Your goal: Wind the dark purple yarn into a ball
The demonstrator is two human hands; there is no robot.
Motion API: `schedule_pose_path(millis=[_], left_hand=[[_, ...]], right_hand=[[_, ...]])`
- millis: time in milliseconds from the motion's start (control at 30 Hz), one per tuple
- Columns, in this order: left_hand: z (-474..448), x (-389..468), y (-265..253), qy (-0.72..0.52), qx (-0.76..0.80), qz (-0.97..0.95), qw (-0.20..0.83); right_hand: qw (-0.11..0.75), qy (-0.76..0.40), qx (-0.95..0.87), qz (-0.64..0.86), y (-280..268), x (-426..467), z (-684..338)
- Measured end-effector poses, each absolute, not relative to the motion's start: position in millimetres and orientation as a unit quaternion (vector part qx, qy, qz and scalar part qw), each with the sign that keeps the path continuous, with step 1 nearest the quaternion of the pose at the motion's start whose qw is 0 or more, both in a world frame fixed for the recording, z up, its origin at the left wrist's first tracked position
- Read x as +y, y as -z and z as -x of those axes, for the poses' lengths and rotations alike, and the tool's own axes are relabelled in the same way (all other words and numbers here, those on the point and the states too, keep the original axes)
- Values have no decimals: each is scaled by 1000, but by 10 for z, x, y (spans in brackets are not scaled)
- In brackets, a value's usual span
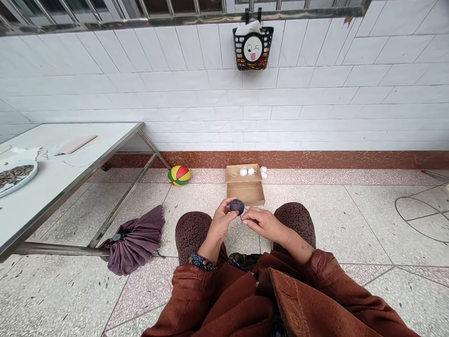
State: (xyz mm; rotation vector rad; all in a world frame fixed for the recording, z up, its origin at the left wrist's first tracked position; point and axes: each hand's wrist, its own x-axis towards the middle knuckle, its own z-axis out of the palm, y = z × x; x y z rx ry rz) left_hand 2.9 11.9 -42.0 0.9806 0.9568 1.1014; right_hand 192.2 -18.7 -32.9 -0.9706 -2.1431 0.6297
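Note:
Between the thumb and fingers of my left hand point(221, 219) is a small dark purple-grey ball of yarn point(237, 206), held up above my knees. My right hand point(261, 222) is just to its right, thumb and fingers pinched on a strand of the same yarn that runs from the ball. Beyond my hands an open cardboard box point(245, 192) lies on the floor. White balls of yarn point(243, 171) rest in its raised far half, and a couple more white ones point(264, 172) sit at its right side.
A steel-framed table point(115, 135) stands on the left, bearing a plate point(33, 175) of dark pieces. Below it lie a folded purple umbrella point(140, 241) and a colourful ball point(179, 175). A black basket point(253, 49) hangs on the tiled wall. At right is a wire ring point(409, 219).

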Motion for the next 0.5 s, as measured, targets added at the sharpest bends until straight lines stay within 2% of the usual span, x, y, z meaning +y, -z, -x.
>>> schedule_pose_path(millis=[167, 300, 500], left_hand=[[-31, 42, 382, -397, 358, -508, 675], [-63, -37, 325, -355, 243, -518, 739], [-60, -62, 182, -409, 221, -441, 768]], right_hand=[[386, -202, -805, 403, 151, -72, -2068], [417, -222, -777, 415, 205, -16, -2104], [437, -263, -739, 441, 509, -56, -1999]])
